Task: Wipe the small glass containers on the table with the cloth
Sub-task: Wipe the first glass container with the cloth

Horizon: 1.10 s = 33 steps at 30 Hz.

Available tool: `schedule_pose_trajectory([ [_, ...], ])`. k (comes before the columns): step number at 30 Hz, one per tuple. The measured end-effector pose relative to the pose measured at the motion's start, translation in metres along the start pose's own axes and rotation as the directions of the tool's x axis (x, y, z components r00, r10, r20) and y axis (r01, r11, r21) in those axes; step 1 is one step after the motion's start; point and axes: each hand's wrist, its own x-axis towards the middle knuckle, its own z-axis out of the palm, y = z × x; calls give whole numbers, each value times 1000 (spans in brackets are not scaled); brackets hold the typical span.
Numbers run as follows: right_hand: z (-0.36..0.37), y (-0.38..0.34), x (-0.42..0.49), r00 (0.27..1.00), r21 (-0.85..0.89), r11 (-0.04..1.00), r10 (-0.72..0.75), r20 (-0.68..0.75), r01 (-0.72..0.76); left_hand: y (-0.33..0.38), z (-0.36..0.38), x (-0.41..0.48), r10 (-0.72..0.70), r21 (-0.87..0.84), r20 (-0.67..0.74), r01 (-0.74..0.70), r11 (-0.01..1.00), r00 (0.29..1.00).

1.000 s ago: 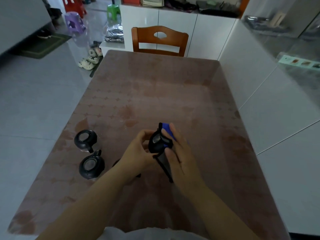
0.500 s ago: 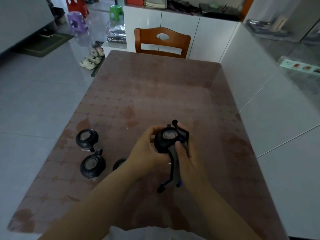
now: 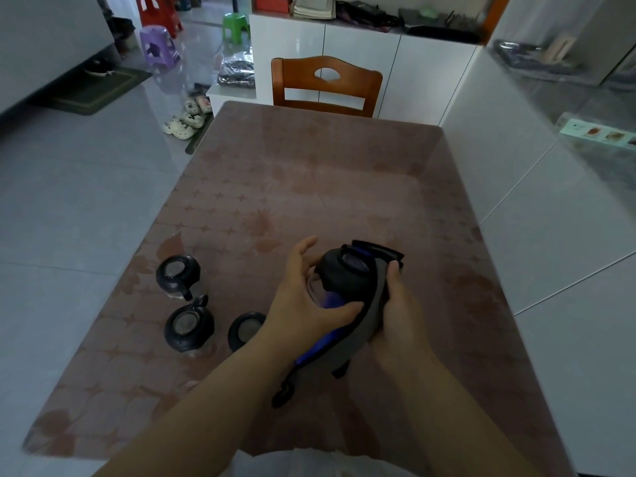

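- A chair stands at the far end of the table, with a white cabinet behind it.
- Stools and shoes are on the floor to the left.
- Three black-lidded jars stand near the table's left edge: far jar, near jar and third jar, the last partly hidden by the left forearm.
- The left hand curls round the held jar above the table, thumb under its glass body.
- The right hand grips the grey-blue cloth, which is pressed against that jar's right side.
- What the jars contain cannot be told.
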Motion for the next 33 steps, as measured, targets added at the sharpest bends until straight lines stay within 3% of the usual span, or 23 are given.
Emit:
schedule_pose_trajectory([
  [2, -1, 1, -6, 982, -241, 952, -182, 39, 186, 2, -1, 1, -5, 16, -15, 6, 1000, 1000],
  [4, 2, -2, -16, 899, -477, 763, -360, 249, 437, 7, -2, 1, -5, 35, -6, 5, 999, 1000],
  [6, -2, 5, -14, 791, -559, 559, -433, 433, 612, 10, -3, 0, 12, 75, 24, -13, 997, 1000],
  [7, -2, 7, -11, 776, -554, 543, -441, 451, 631, 11, -3, -1, 26, 102, 34, -29, 994, 999],
  [9, -2, 5, -7, 789, -515, 598, -441, 428, 614, 12, -2, -3, 54, 157, 46, -60, 986, 998],
  [13, -1, -16, -4, 890, -413, 805, -293, 349, 426, 13, 1, -6, 118, 273, 91, -139, 952, 989],
  [16, -4, -20, -9, 884, -430, 785, -309, 351, 446, 16, 1, -7, 127, 234, 87, -144, 962, 988],
  [18, -8, -13, -17, 828, -493, 672, -379, 413, 553, 19, 1, -7, 121, 158, 76, -131, 979, 990],
  [23, -28, 5, -19, 611, -574, 237, -458, 646, 784, 20, -1, -4, 144, 104, 55, -149, 983, 988],
  [25, -33, 5, -18, 578, -565, 186, -467, 669, 804, 17, -1, -5, 135, 90, 50, -139, 986, 990],
  [28, -41, 3, -23, 594, -535, 281, -525, 609, 797, 15, -3, -6, 100, 55, 17, -101, 993, 995],
  [29, -42, 2, -26, 641, -530, 373, -551, 534, 762, 16, -5, -6, 95, 57, 10, -95, 994, 995],
  [31, -38, -3, -31, 804, -471, 655, -527, 275, 591, 17, -7, -6, 93, 71, -8, -93, 993, 996],
  [33, -36, -8, -30, 936, -321, 890, -350, -29, 323, 20, -6, -6, 108, 72, -25, -106, 992, 994],
])
